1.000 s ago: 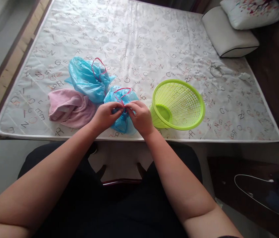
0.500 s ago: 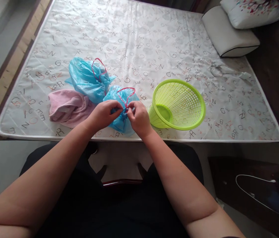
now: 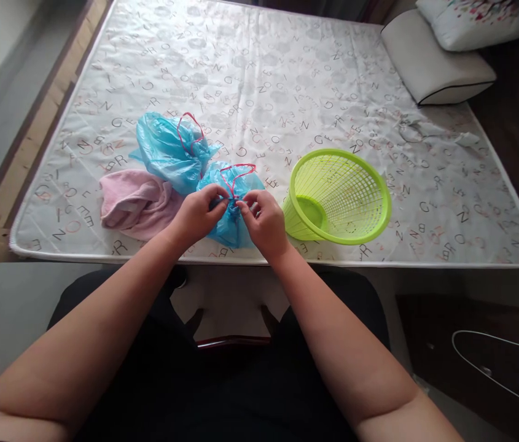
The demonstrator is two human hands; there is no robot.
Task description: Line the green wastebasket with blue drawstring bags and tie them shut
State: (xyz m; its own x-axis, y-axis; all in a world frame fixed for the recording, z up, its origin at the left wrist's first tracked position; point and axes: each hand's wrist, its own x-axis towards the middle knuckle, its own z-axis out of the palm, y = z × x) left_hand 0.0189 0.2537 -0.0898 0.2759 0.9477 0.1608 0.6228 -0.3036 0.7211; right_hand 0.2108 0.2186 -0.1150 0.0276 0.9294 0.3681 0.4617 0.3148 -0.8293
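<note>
We note the nearer bag (image 3: 228, 234) under the fingers (image 3: 215, 191), its neck pinched by left hand (image 3: 196, 212) and right hand (image 3: 266, 221); both reach forward, nearly touching.

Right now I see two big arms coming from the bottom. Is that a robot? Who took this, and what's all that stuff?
No robot here! Those arms belong to a person, and the camera is worn on that person's head, so you look down as they do.

The left hand and right hand pinch the gathered neck of the nearer blue bag, beside its red string. I can't see what's inside.

All this is on what looks like a mattress printed with letters. Another blue bag and a pink cloth lie to the left, a green basket to the right.
</note>
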